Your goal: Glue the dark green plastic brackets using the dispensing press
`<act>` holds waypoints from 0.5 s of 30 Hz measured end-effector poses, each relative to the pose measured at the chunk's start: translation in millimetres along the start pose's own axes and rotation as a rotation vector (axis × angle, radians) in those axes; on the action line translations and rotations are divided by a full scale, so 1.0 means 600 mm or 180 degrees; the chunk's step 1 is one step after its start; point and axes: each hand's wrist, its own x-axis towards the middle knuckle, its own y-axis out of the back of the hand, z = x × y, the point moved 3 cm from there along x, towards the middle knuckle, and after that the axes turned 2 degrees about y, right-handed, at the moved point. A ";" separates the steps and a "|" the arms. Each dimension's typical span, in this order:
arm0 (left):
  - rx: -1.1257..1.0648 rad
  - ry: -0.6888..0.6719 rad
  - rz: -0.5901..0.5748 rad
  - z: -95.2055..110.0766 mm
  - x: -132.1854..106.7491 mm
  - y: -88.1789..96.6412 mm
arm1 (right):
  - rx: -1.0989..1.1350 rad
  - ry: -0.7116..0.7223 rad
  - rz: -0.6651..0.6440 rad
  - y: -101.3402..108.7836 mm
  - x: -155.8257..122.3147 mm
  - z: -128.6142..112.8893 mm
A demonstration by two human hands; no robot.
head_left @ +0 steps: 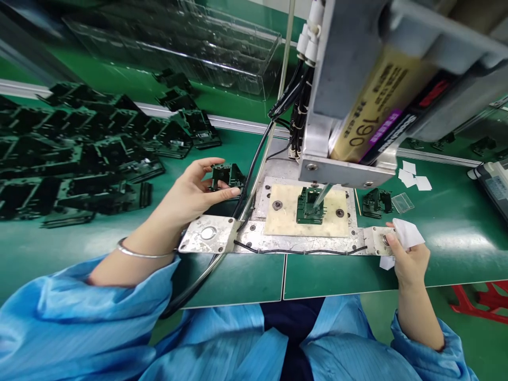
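Glossy green worktop (238, 286), seam at front. Grey machine (337, 69) on it; clear bin (254, 79) behind left; dark parts (99, 153) rowed left; red frame (492, 302) lower right. Left hand (194, 196): grip closed on dark bracket (222, 172), left of machine. Right hand (413, 264): grip closed on white sheet (408, 233), thumb at button (384, 241). Second bracket (306, 209) on pale pad (281, 222).

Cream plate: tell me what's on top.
The cream plate bears a dark part between two round fasteners; a translucent nozzle reaches down over it. The surface beneath the part is hidden.
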 end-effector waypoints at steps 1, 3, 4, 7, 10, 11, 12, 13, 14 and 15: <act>-0.0012 0.0012 -0.0021 0.000 0.000 0.000 | -0.0260 0.0140 0.0026 0.005 0.003 -0.019; -0.0029 0.0017 -0.0071 0.001 0.000 0.000 | -0.0752 0.0471 -0.0045 0.007 0.013 -0.067; -0.0033 0.0010 -0.0084 0.000 0.000 -0.001 | -0.0926 0.0642 -0.0173 0.003 0.020 -0.093; -0.0037 -0.0017 -0.0067 -0.001 0.001 -0.001 | -0.1014 0.1168 -0.0908 -0.043 0.045 -0.171; -0.0033 -0.0021 -0.0061 -0.004 0.002 -0.001 | -0.0917 0.1246 -0.1756 -0.121 0.069 -0.216; -0.0026 -0.0025 -0.0050 -0.004 0.002 0.000 | -0.1040 0.1072 -0.2028 -0.147 0.075 -0.219; -0.0015 -0.0023 -0.0031 -0.004 0.002 0.000 | -0.1161 0.0831 -0.2264 -0.171 0.080 -0.217; 0.0001 -0.0017 -0.0014 -0.004 0.001 0.001 | -0.1224 0.0545 -0.2427 -0.190 0.082 -0.211; 0.0019 -0.0007 -0.0003 -0.004 0.001 0.002 | -0.1197 0.0256 -0.2486 -0.205 0.084 -0.205; 0.0037 0.0007 0.0002 -0.004 0.000 0.002 | -0.1085 0.0000 -0.2454 -0.214 0.084 -0.199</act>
